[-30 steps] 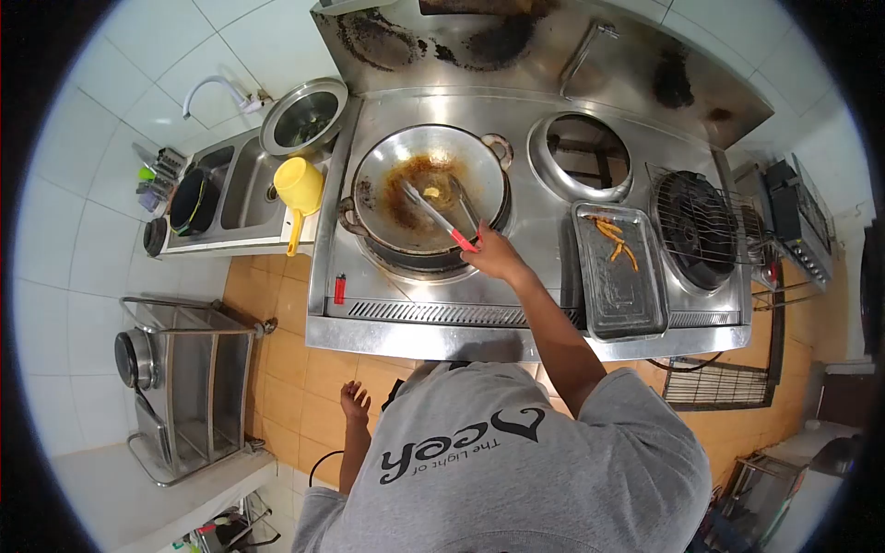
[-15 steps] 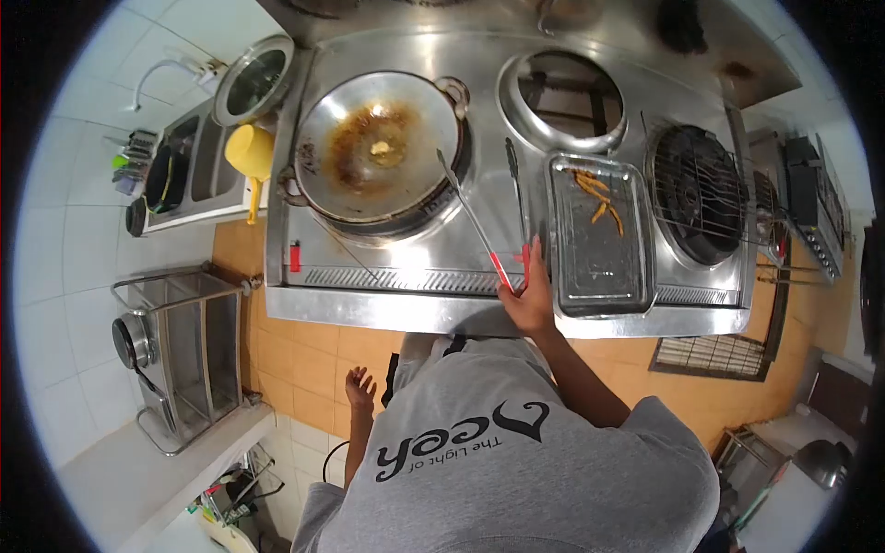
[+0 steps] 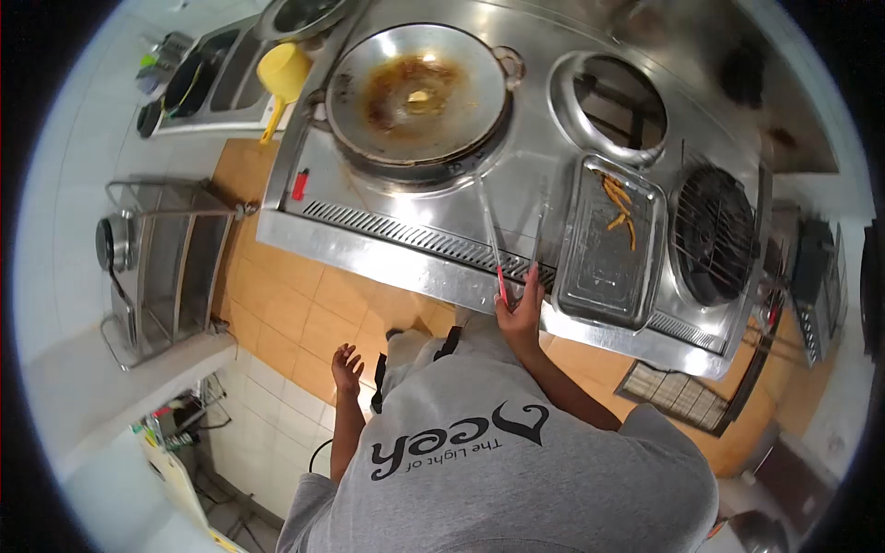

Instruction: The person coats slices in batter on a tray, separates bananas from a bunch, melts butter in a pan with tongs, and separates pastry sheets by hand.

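Note:
My right hand [image 3: 521,318] holds red-handled metal tongs [image 3: 491,226] at the front edge of the stove, their arms spread apart and pointing away from me. Nothing shows between the tips. Just right of the tongs lies a glass tray [image 3: 604,276] with several fried orange-brown strips [image 3: 618,198] in its far part. A wok [image 3: 369,138] sits on the left burner, with browned oil and a small pale yellow piece [image 3: 419,96] in it. My left hand [image 3: 347,367] hangs over the floor, its fingers loosely curled and apart, holding nothing.
A red lighter [image 3: 300,184] lies at the stove's left front. Beyond the tray is a metal ring [image 3: 567,101] on a burner; a wire rack [image 3: 714,230] covers the right burner. A yellow dipper [image 3: 283,72] rests by the sink at the left.
My right hand has drawn the tongs back from the wok toward the front edge beside the tray, and their arms have spread. The camera view has shifted and turned. My left hand remains empty.

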The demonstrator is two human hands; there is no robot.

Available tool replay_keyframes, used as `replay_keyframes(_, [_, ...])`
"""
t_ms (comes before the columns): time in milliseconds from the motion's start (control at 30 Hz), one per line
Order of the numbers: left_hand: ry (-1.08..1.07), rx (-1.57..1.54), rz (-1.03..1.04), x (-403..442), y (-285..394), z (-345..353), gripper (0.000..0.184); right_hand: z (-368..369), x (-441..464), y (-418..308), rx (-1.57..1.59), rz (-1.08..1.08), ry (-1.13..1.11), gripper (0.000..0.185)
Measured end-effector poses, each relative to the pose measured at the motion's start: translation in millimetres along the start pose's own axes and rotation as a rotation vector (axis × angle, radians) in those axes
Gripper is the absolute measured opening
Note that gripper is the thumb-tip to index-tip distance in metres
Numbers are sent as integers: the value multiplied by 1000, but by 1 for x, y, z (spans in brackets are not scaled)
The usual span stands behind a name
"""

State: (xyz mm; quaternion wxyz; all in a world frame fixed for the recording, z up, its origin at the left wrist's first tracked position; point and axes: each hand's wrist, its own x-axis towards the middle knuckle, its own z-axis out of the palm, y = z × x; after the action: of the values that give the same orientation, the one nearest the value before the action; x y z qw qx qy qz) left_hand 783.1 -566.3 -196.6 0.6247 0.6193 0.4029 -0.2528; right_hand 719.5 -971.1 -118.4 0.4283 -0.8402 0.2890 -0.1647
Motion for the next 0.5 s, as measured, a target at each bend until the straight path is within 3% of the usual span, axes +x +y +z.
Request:
replay_keyframes(133, [74, -159, 37, -13, -34, -29, 38, 5, -7, -17, 55, 29, -139, 85])
replay_keyframes(233, [98, -316, 78, -20, -72, -67, 38, 17, -22, 21, -333, -237, -194, 89])
replay_keyframes(300, [135, -426, 65, -30, -100, -95, 36, 11, -26, 20, -242, -191, -317, 91])
replay_keyframes(367, [180, -523, 65, -43, -131, -126, 35, 3, -40, 10, -453, -243, -353, 92])
replay_keyframes(400, [201, -552, 71, -53, -148, -143, 34, -8, -44, -44, -446, -40, -455, 87])
replay_keyframes(433, [225, -600, 62, -59, -166, -163, 34, -8, -50, -71, -497, -58, -480, 80])
replay_keyframes(467, [249, -652, 45, -67, -184, -179, 34, -8, -55, -97, -546, -78, -505, 72])
replay_keyframes(500, [270, -706, 24, -76, -204, -193, 34, -1, -58, -95, -635, -318, -452, 61])
